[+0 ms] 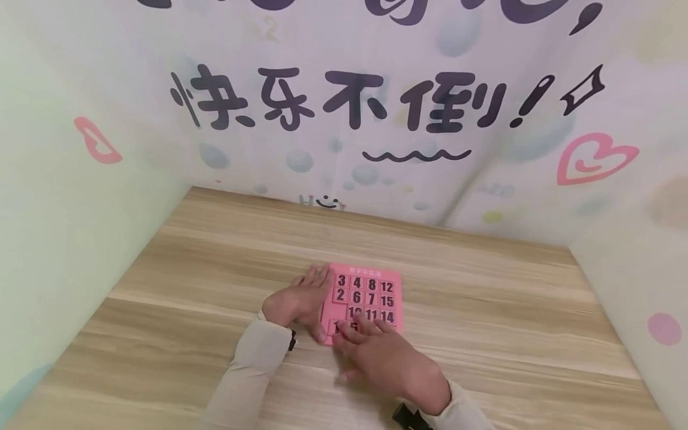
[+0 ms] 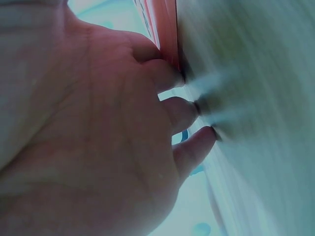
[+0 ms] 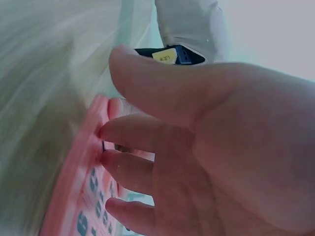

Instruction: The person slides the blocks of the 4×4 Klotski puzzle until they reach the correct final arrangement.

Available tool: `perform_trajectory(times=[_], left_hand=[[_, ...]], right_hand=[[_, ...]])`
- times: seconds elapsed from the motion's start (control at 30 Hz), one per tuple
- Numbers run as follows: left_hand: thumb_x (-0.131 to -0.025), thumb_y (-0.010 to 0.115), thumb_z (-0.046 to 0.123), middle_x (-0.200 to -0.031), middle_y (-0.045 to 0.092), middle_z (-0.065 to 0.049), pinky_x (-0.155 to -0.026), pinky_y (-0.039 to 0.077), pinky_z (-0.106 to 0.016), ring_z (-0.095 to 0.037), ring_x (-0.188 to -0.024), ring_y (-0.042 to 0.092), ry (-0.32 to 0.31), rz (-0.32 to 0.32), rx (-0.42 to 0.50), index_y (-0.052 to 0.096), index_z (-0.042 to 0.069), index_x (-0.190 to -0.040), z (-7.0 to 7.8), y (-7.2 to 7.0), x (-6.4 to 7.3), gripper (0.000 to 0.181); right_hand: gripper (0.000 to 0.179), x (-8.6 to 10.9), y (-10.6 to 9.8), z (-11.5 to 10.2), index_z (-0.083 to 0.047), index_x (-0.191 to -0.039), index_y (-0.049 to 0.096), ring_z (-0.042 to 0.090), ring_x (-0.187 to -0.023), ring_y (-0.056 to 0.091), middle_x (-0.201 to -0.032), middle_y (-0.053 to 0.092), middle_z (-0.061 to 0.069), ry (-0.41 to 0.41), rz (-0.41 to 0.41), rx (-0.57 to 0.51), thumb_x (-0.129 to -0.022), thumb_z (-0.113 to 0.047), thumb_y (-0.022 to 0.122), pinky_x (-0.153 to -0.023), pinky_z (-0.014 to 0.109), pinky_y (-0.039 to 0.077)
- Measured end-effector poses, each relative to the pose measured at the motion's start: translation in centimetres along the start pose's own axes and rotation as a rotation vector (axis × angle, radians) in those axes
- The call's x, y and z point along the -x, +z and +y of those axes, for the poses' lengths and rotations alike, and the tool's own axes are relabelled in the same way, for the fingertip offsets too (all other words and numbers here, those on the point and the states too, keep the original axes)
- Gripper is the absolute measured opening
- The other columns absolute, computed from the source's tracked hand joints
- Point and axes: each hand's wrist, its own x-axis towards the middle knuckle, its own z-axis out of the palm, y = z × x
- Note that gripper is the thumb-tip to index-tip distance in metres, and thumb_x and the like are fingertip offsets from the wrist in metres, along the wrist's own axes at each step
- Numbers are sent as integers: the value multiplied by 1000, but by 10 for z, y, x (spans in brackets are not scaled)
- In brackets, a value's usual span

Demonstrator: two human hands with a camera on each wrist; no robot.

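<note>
A pink number slide puzzle lies on the wooden table in the head view, its numbered tiles set in rows. The tile gap shows at the left of the third row, below tile 2. My left hand rests along the puzzle's left edge, thumb near the lower left corner. In the left wrist view its fingertips touch the table beside the pink side wall. My right hand reaches over the lower rows, fingers extended, fingertips at the bottom tiles; they hide part of that row. The right wrist view shows its thumb held off the puzzle.
The wooden table surrounds the puzzle. A white printed backdrop rises behind it, and pale walls stand at both sides. A dark band with a yellow label sits at the left sleeve.
</note>
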Motion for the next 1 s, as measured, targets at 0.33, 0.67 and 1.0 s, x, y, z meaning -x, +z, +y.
perform_trajectory(times=[0.33, 0.67, 1.0], left_hand=[[-59, 93, 36, -166, -3, -14, -125, 6, -47, -33, -153, -5, -1, 11, 15, 3, 1, -158, -1, 1, 0, 138], [-60, 92, 37, -167, -1, -15, -125, 7, -48, -35, -153, -4, 1, 2, -7, 5, 1, -158, 0, 0, -1, 136], [-59, 92, 38, -166, -3, -16, -125, 6, -48, -35, -153, -5, 10, -4, -11, 4, 0, -158, -1, -1, -2, 138]], right_hand=[[58, -2, 2, -1, -26, -151, 43, 30, -149, 27, -160, 32, -4, 13, 22, 0, -99, -52, 48, -119, 52, 28], [59, -11, 7, 5, -26, -154, 36, 31, -150, 23, -163, 23, -5, 29, 8, -25, -101, -52, 43, -120, 54, 25], [57, -16, 7, 13, -25, -154, 38, 34, -150, 22, -163, 26, -4, 26, 50, -34, -103, -49, 42, -119, 56, 27]])
